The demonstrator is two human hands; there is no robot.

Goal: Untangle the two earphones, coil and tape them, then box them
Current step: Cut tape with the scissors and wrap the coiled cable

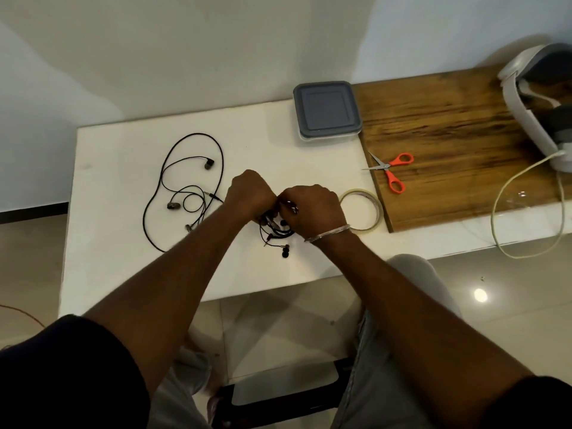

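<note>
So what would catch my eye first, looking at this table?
The left hand and right hand meet at the centre, gripping a bundled black earphone. A second earphone sprawls loose to their left, and bright orange scissors lie on the wooden board at right, past the tape roll.

At your far right, a white and grey headset (526,97) sits on the wooden board (448,125) that lies on the right part of the white table (123,258), and its pale cable (492,218) loops off the edge above the glossy tiled floor (510,320).
</note>
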